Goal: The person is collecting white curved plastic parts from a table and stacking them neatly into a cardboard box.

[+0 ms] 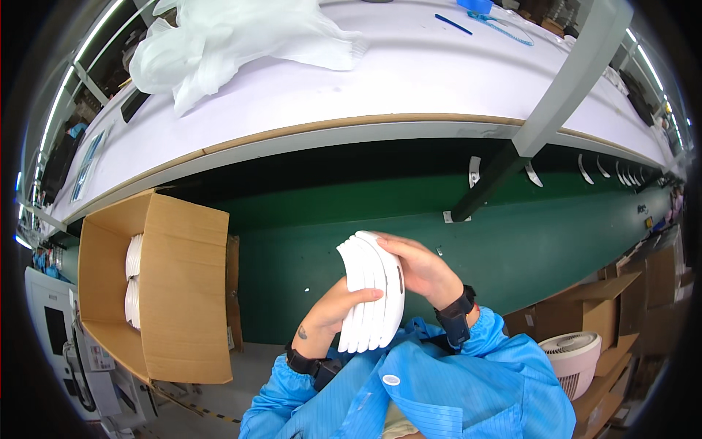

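1. An open brown cardboard box (pixel 186 293), its flap flat and matte, holds 2 stacks of thin white pieces (pixel 133 260).
2. The left hand (pixel 333 307) is clamped on the lower left part of a stack of white curved pieces (pixel 374 274), thumb across the front.
3. That stack, smooth and arched with rounded lower ends, sits between the 2 hands in front of a blue, finely lined jacket (pixel 453 388); its rightmost piece has a small dark slot.
4. The right hand (pixel 424 271) is closed on the stack's upper right edge.
5. Farther out, a white machine (pixel 51 322) stands at far left.
6. Crumpled, translucent white sheeting (pixel 234 44) lies on the pale, smooth tabletop (pixel 409 80), which has a brown edge; a green surface (pixel 278 278) spreads below.
7. Rightward come a blue pen (pixel 453 23), a coiled blue cord (pixel 504 31) and a grey post (pixel 570 88).
8. A round, slatted white appliance (pixel 574 358) stands near cardboard cartons (pixel 603 311) at right.
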{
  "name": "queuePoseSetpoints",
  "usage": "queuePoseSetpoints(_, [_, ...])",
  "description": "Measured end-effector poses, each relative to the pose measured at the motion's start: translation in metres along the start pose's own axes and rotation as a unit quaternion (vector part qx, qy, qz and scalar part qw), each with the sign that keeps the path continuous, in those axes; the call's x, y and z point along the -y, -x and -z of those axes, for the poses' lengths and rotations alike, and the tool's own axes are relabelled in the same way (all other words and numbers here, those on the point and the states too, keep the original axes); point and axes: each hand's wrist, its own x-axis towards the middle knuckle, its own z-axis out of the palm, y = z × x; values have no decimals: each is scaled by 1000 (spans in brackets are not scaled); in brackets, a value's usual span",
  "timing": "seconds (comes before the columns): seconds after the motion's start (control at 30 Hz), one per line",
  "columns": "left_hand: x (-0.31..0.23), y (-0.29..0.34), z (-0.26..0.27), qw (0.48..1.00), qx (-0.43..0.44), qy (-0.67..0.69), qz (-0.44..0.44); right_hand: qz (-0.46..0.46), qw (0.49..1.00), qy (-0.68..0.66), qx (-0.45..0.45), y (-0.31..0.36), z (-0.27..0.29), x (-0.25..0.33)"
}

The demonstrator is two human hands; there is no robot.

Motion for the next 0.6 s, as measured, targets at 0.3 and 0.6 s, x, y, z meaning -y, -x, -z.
queuePoseSetpoints(0.3, [14, -13, -3, 815, -209, -527, -121, -44, 997, -39, -49, -17, 24, -28])
queuePoseSetpoints(0.6, [2, 15, -8, 813, -310, -471, -144, 69, 991, 47, -107, -18, -20, -42])
